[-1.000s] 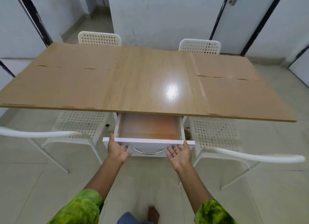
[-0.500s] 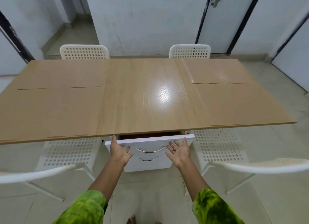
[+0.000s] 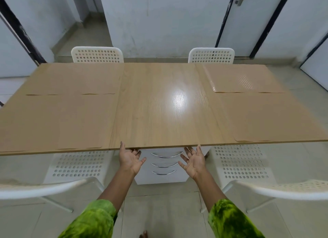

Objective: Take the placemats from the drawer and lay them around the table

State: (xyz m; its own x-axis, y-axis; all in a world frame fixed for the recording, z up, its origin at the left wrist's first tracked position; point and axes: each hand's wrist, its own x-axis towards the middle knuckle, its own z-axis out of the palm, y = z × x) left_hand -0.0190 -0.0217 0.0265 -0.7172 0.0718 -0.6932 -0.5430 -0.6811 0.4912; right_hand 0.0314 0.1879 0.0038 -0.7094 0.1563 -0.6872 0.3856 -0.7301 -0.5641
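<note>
Hands [image 3: 130, 158] and [image 3: 194, 160] are lying open and empty against the top drawer [image 3: 166, 151] under the worktop [image 3: 159, 113]; pressing evenly is closing it squarely.

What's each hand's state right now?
Left hand: open, empty, at the drawer unit front.
Right hand: open, empty, same.

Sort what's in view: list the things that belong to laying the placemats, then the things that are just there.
Belongs to the job:
- four tan placemats, e.g. far right one
- table
- drawer unit under it
- left hand, right hand, both open at the drawer front

Just there:
- white chairs, e.g.
- door
</note>
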